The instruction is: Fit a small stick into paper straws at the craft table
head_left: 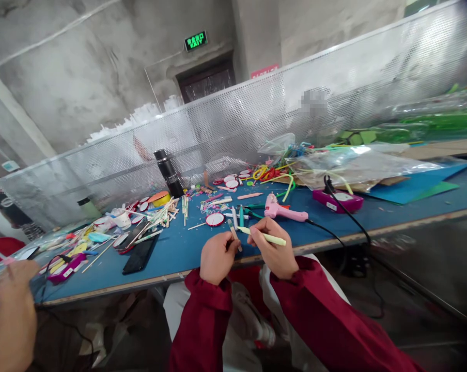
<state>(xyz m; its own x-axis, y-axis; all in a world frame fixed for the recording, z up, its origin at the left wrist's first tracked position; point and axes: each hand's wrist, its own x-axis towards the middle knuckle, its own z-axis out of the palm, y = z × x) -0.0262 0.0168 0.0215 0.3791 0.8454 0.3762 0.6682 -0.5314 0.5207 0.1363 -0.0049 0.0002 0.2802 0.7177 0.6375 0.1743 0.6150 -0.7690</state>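
Observation:
My left hand (219, 257) pinches a thin, flat wooden stick (234, 230) upright over the table's front edge. Closed around a pale yellow-green pen (274, 239), my right hand (274, 253) holds its tip close to the stick; whether they touch I cannot tell. Just beyond my hands lie a pink glue gun (280, 211) with a black cord, a round white disc with a red rim (215, 219) and teal-handled pliers or a similar tool (241, 216). A pink pen-like stick (250, 196) rests farther back.
A blue-topped table (179, 243) runs across, with a perforated metal screen behind. On it are a black bottle (168, 173), a black phone (141, 256), bundled sticks (166, 213) and a purple power strip (337, 200). Plastic bags (357, 165) lie right. Another person's hand (16, 281) is at left.

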